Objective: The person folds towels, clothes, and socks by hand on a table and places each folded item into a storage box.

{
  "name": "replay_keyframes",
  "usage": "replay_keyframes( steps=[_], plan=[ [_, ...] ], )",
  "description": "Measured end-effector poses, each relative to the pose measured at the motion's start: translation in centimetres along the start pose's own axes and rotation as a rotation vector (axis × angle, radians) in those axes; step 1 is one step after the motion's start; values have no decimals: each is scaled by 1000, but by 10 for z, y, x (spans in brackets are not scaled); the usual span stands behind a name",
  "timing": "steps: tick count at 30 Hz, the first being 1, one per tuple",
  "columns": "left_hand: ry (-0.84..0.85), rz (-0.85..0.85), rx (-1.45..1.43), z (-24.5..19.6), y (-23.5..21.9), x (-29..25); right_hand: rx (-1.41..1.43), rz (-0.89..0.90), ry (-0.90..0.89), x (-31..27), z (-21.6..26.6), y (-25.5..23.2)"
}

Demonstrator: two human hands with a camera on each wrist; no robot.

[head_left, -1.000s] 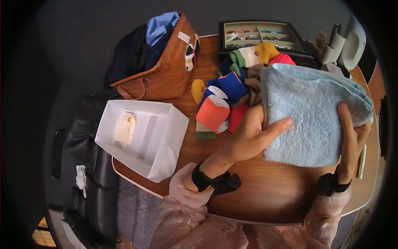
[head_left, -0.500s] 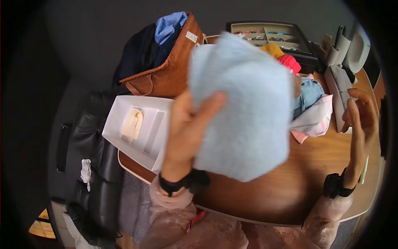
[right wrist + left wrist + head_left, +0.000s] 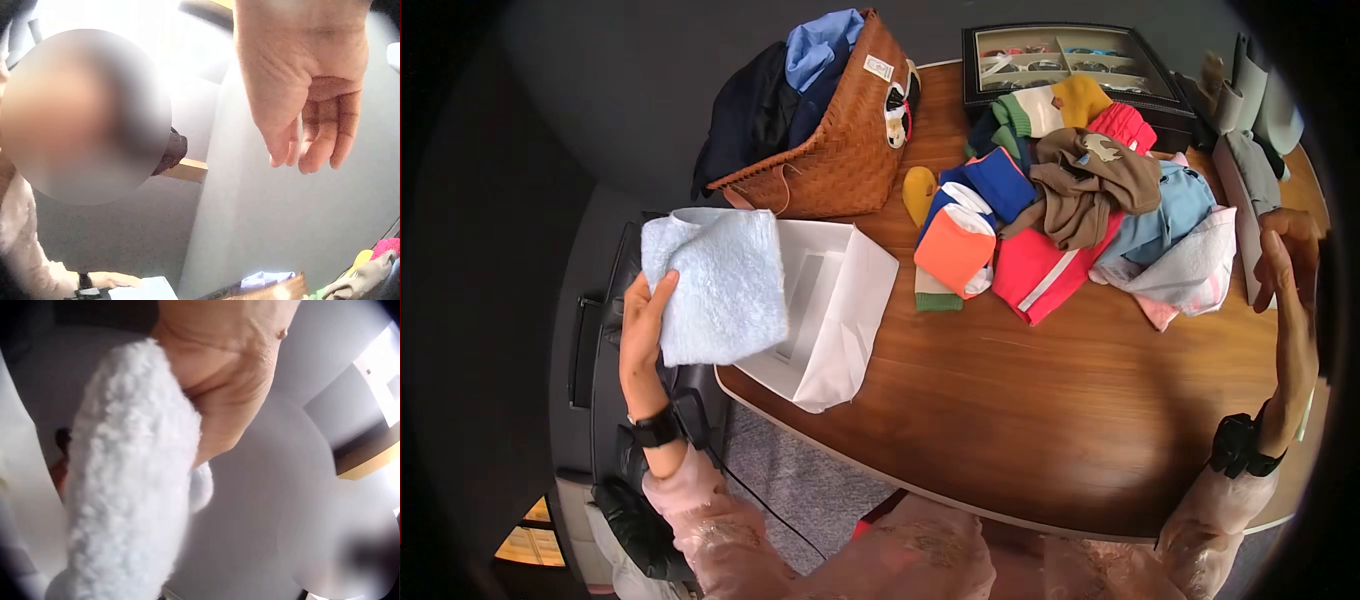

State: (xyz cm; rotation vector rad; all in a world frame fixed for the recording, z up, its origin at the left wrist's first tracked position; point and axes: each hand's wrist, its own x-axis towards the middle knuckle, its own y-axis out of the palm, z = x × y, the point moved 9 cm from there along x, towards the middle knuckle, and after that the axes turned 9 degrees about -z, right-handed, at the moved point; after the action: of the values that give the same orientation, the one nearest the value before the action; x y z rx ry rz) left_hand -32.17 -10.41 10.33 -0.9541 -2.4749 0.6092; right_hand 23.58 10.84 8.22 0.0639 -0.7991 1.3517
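My left hand (image 3: 644,322) grips a folded light blue fluffy towel (image 3: 718,285) and holds it over the left side of a white storage box (image 3: 835,300), which hangs partly off the table's left edge. In the left wrist view the towel (image 3: 128,500) fills the frame beside my palm (image 3: 231,381). My right hand (image 3: 1288,262) is raised at the far right above the table, fingers relaxed and holding nothing; the right wrist view shows its empty palm (image 3: 306,81).
A heap of coloured clothes and socks (image 3: 1060,200) lies on the wooden table (image 3: 1020,400). A woven brown basket (image 3: 840,150) with dark and blue garments stands at the back left, a dark compartment case (image 3: 1060,60) behind. A black chair (image 3: 600,330) stands below the box.
The left hand has carried the blue towel from the table's right side across to the white box at the left. The right hand let go of it and stayed raised at the right.
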Motion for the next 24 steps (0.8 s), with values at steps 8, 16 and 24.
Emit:
replay_keyframes(
  steps=[8,16,24],
  plan=[
    [-190,283,13,66,-3,37,-29,9,17,-2,1,-5],
    [29,22,617,140,-42,104,-43,34,20,-4,2,-8],
    [-145,484,690,116,51,68,15,12,121,-4,15,-12]
  ],
)
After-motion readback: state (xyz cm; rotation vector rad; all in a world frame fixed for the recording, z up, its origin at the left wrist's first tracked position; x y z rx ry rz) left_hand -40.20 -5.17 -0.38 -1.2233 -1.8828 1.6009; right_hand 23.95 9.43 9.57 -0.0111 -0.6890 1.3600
